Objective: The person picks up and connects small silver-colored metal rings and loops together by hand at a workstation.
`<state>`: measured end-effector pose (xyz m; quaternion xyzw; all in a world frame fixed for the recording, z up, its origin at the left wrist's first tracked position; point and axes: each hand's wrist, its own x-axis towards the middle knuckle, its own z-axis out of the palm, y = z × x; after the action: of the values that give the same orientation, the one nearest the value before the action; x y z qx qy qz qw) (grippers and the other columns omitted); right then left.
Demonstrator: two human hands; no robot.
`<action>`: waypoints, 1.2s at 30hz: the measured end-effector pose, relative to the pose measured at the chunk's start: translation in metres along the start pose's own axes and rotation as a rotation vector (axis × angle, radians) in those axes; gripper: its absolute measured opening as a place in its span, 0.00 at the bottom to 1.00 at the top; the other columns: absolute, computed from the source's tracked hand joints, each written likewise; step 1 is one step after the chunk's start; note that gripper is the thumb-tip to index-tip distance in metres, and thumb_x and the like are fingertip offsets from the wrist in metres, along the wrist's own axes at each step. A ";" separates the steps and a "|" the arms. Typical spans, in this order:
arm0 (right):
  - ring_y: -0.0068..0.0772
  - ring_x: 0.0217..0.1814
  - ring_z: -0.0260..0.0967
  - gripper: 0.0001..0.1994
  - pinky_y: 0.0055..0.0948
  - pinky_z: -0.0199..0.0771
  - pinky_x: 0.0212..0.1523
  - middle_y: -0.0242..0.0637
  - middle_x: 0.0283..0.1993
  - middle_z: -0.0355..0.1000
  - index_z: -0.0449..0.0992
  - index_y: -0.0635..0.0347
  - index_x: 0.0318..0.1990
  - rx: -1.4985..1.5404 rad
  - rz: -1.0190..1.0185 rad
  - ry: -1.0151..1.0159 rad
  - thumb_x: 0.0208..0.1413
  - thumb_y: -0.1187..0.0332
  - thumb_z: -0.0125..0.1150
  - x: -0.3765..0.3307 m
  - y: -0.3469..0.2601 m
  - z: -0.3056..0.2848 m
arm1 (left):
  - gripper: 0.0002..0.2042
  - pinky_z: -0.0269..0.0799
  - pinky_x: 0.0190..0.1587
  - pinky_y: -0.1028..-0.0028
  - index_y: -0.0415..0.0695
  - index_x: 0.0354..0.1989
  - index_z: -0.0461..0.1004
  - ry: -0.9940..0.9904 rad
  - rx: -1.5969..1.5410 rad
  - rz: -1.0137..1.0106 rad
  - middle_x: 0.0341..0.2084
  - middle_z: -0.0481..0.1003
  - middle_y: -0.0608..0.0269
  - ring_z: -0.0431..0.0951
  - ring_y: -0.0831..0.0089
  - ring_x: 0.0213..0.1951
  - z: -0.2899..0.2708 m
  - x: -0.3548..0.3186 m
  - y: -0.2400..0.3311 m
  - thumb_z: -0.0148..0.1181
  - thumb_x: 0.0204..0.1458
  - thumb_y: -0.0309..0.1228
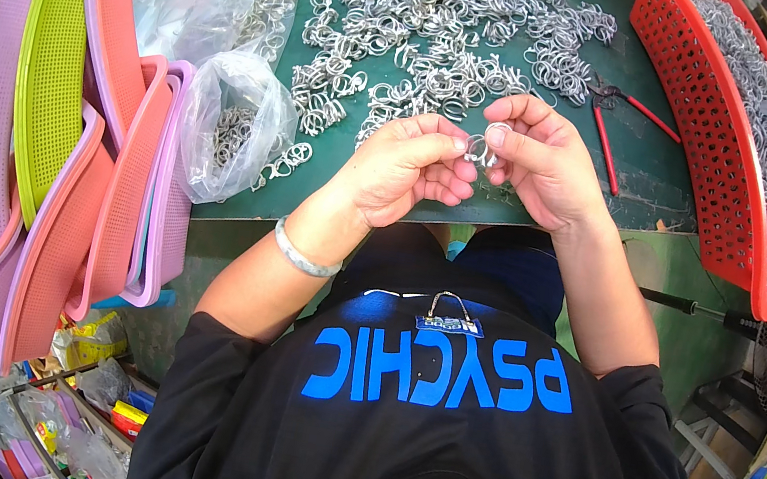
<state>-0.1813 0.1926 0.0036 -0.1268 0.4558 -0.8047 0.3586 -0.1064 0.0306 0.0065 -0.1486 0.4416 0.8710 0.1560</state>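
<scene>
Close to the front edge of the green table [309, 197], my two hands meet over a few small silver metal rings [479, 151]. My left hand [401, 166] is closed, pinching a ring between thumb and forefinger. With thumb and forefinger pressed together, my right hand [544, 160] grips the other side of the same small group. Whether these rings are joined to each other is too small to tell. Just beyond my fingers spreads a large loose heap of similar silver rings [449, 27]. A few lie apart by the bag on the left [285, 162].
Red-handled pliers [606, 140] lie right of the heap. A red perforated basket [716, 133] full of grey metal pieces stands at the right. Clear plastic bags [238, 139] with metal pieces sit at the left, beside stacked pink, purple and green baskets [55, 83].
</scene>
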 end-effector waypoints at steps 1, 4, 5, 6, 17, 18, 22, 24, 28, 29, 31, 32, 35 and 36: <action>0.20 0.22 0.64 0.09 0.17 0.67 0.22 0.31 0.28 0.67 0.70 0.63 0.35 0.000 -0.001 0.000 0.45 0.77 0.59 0.000 0.000 0.000 | 0.04 0.72 0.24 0.77 0.38 0.32 0.68 0.005 0.003 0.004 0.21 0.73 0.59 0.75 0.72 0.20 0.001 0.000 0.000 0.50 0.50 0.26; 0.21 0.23 0.64 0.08 0.18 0.68 0.23 0.31 0.28 0.67 0.70 0.63 0.35 0.020 0.000 0.006 0.45 0.76 0.59 0.000 0.001 -0.001 | 0.04 0.72 0.23 0.77 0.39 0.32 0.68 0.001 -0.003 0.005 0.20 0.73 0.60 0.74 0.72 0.20 0.001 0.000 0.000 0.50 0.50 0.26; 0.21 0.23 0.65 0.08 0.19 0.69 0.24 0.32 0.28 0.67 0.70 0.64 0.36 0.039 0.014 -0.007 0.46 0.76 0.58 0.000 0.001 -0.001 | 0.04 0.72 0.23 0.77 0.39 0.31 0.68 -0.007 -0.014 0.002 0.20 0.73 0.60 0.74 0.72 0.20 0.001 -0.001 -0.001 0.50 0.50 0.26; 0.21 0.23 0.65 0.08 0.19 0.69 0.24 0.32 0.28 0.68 0.69 0.64 0.36 0.059 0.027 -0.020 0.47 0.76 0.58 0.000 0.002 -0.002 | 0.04 0.72 0.23 0.77 0.39 0.31 0.68 -0.007 -0.014 0.002 0.20 0.73 0.60 0.74 0.72 0.20 0.002 -0.001 -0.001 0.50 0.50 0.26; 0.25 0.26 0.66 0.08 0.23 0.70 0.25 0.36 0.27 0.67 0.68 0.66 0.38 0.238 0.088 -0.061 0.50 0.75 0.54 -0.001 0.006 -0.006 | 0.06 0.70 0.22 0.78 0.41 0.30 0.68 0.017 0.004 0.013 0.18 0.72 0.63 0.73 0.75 0.19 0.009 -0.002 -0.001 0.50 0.51 0.30; 0.25 0.26 0.66 0.08 0.23 0.70 0.26 0.36 0.27 0.67 0.68 0.66 0.38 0.247 0.091 -0.055 0.50 0.75 0.54 -0.002 0.006 -0.006 | 0.06 0.70 0.22 0.78 0.41 0.30 0.68 0.014 0.005 0.012 0.18 0.72 0.63 0.73 0.75 0.19 0.010 -0.002 -0.001 0.50 0.51 0.30; 0.22 0.26 0.66 0.08 0.22 0.70 0.24 0.33 0.28 0.67 0.69 0.65 0.37 -0.014 -0.115 0.030 0.49 0.75 0.55 -0.014 -0.017 -0.007 | 0.06 0.70 0.22 0.79 0.41 0.30 0.68 0.025 0.121 0.050 0.18 0.72 0.63 0.72 0.75 0.19 0.012 -0.001 0.000 0.51 0.52 0.31; 0.22 0.25 0.67 0.07 0.21 0.70 0.24 0.33 0.27 0.68 0.70 0.64 0.37 -0.271 -0.332 0.112 0.49 0.75 0.55 -0.023 -0.058 -0.009 | 0.06 0.69 0.24 0.81 0.41 0.30 0.68 0.073 0.275 0.118 0.18 0.71 0.65 0.71 0.79 0.20 0.008 -0.002 -0.001 0.52 0.51 0.30; 0.20 0.29 0.68 0.11 0.16 0.68 0.31 0.33 0.31 0.70 0.71 0.67 0.40 -0.980 -0.956 0.767 0.49 0.72 0.56 -0.054 -0.146 -0.030 | 0.03 0.66 0.25 0.83 0.40 0.30 0.69 0.095 0.767 0.465 0.19 0.70 0.69 0.68 0.84 0.21 -0.006 0.015 -0.015 0.54 0.48 0.25; 0.17 0.28 0.67 0.13 0.15 0.67 0.32 0.32 0.31 0.70 0.71 0.68 0.41 -1.065 -1.028 0.880 0.49 0.72 0.57 -0.060 -0.166 -0.049 | 0.03 0.66 0.25 0.83 0.40 0.30 0.69 0.080 0.766 0.463 0.19 0.70 0.69 0.68 0.84 0.21 -0.001 0.016 -0.013 0.54 0.48 0.25; 0.25 0.35 0.69 0.15 0.20 0.68 0.37 0.38 0.36 0.71 0.71 0.65 0.44 -1.150 -1.030 0.979 0.48 0.68 0.57 -0.065 -0.194 -0.081 | 0.04 0.65 0.26 0.83 0.39 0.30 0.70 0.155 1.077 0.534 0.19 0.70 0.70 0.68 0.85 0.21 0.011 0.010 -0.007 0.56 0.47 0.25; 0.30 0.39 0.69 0.17 0.24 0.67 0.40 0.41 0.39 0.70 0.70 0.62 0.45 -1.585 -0.974 1.108 0.48 0.66 0.57 -0.068 -0.202 -0.086 | 0.04 0.64 0.25 0.84 0.39 0.29 0.71 0.156 1.070 0.581 0.19 0.71 0.70 0.67 0.86 0.21 0.007 0.016 -0.013 0.57 0.45 0.25; 0.41 0.51 0.64 0.20 0.31 0.64 0.47 0.47 0.48 0.66 0.69 0.55 0.48 -2.016 -0.885 1.239 0.47 0.60 0.57 -0.070 -0.194 -0.087 | 0.04 0.64 0.25 0.84 0.38 0.29 0.71 0.140 1.133 0.590 0.19 0.70 0.69 0.67 0.85 0.21 0.012 0.016 -0.014 0.57 0.45 0.24; 0.41 0.49 0.65 0.20 0.32 0.65 0.46 0.46 0.47 0.67 0.70 0.57 0.48 -1.885 -0.900 1.114 0.47 0.61 0.57 -0.069 -0.181 -0.077 | 0.04 0.64 0.25 0.84 0.38 0.29 0.71 0.134 1.154 0.580 0.19 0.70 0.69 0.67 0.85 0.21 0.013 0.017 -0.014 0.57 0.45 0.25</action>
<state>-0.2570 0.3489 0.1190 -0.1222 0.8771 -0.1493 -0.4398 -0.1181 0.0514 -0.0033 0.0305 0.8697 0.4892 -0.0585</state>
